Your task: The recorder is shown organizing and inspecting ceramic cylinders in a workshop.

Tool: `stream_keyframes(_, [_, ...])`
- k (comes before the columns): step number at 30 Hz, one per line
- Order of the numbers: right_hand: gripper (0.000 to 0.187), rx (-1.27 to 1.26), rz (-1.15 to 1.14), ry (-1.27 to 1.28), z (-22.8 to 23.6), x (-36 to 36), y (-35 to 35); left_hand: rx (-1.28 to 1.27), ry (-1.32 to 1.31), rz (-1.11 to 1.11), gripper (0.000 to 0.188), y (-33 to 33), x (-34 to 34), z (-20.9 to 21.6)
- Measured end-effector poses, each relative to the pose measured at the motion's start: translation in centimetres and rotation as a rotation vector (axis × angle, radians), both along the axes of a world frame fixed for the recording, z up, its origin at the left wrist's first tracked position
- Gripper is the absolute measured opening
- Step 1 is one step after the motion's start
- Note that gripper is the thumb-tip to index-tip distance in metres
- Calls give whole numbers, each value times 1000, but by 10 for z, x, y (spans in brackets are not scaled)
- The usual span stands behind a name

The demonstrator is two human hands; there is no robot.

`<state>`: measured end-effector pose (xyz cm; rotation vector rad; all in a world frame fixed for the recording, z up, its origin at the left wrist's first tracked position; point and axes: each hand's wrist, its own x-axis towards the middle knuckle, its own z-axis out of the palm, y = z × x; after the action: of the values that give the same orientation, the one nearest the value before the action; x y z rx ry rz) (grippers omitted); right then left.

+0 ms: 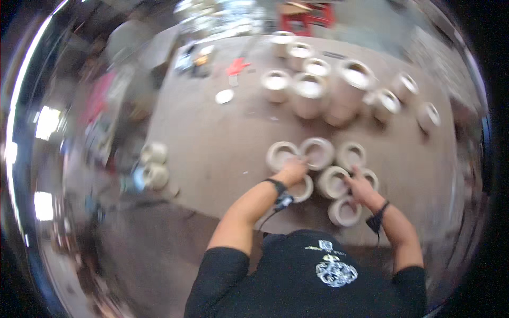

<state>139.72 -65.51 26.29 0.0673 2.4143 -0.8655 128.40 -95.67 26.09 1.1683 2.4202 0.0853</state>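
Pale pots (317, 153) here at my L grip (295, 168) & my R grip (360, 185): too blurry, can't tell opening/hold!

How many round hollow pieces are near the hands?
7 pieces: three by the left hand, upper-left, upper-right and lower; four by the right hand, top, left, right, bottom. Others may be hidden.

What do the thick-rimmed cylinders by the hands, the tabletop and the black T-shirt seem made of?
Thick-rimmed cylinders: possibly unglazed clay or wood, matte, judging by their dull beige rims; blur leaves it open.
Tabletop: perhaps wood board, dull brown, without sharp reflections.
Black T-shirt: likely soft cloth, matte, with a pale print.
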Motion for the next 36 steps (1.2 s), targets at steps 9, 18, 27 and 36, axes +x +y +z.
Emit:
stream_keyframes(9, [84, 375, 475, 27, 44, -18, -25, -53, -20, 151, 32, -4, 5, -19])
stream_keyframes(18, [82, 337, 527, 160, 43, -11, -13, 50, 55, 113, 31, 9, 12, -22])
stream_keyframes(27, [81, 252, 449, 126, 36, -7, -29, 46, 121, 124, 29, -50, 19, -28])
stream_keyframes(36, [78, 246, 224, 95, 28, 47, -18, 135, 135, -23, 28, -26, 33, 4])
